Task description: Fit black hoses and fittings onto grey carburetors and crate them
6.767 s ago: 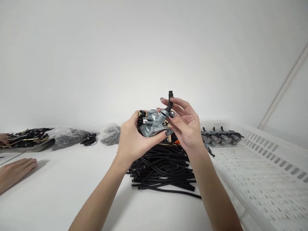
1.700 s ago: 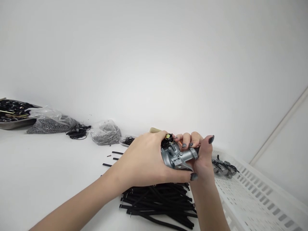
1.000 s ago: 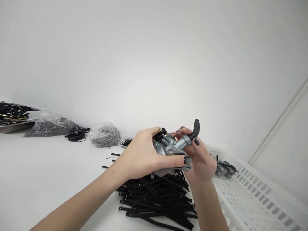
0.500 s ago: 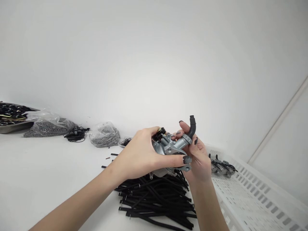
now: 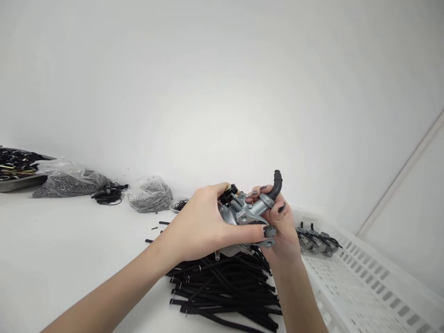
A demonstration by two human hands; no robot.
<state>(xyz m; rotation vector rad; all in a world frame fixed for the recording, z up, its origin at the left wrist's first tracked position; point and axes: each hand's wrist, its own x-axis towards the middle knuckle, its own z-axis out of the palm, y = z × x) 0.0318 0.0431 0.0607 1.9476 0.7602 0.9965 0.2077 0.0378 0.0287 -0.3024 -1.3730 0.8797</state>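
Note:
A silver metal carburetor (image 5: 244,213) is held up over the table between both hands. My left hand (image 5: 208,222) wraps round its body from the left, the thumb lying across the flange. On the right, my right hand (image 5: 280,222) closes round the threaded cap end of its tube, fingers behind and thumb in front. A bent black rubber boot (image 5: 276,184) sticks up from that cap. Beneath the carburetor lies a pile of black hoses (image 5: 225,286), some with small wire clips. The carburetor's underside is partly hidden by my left hand.
At right stands a white perforated basket (image 5: 374,277) with several carburetors (image 5: 317,240) inside. Along the wall are a metal tray (image 5: 21,184) of black parts, two plastic bags (image 5: 150,194) of small parts, and a bundle of black cords (image 5: 109,193). A wall rises behind the table.
My right hand has shifted slightly left, its fingers now lower and closed round the cap below the boot. The boot has dipped a little. My left hand keeps its grip.

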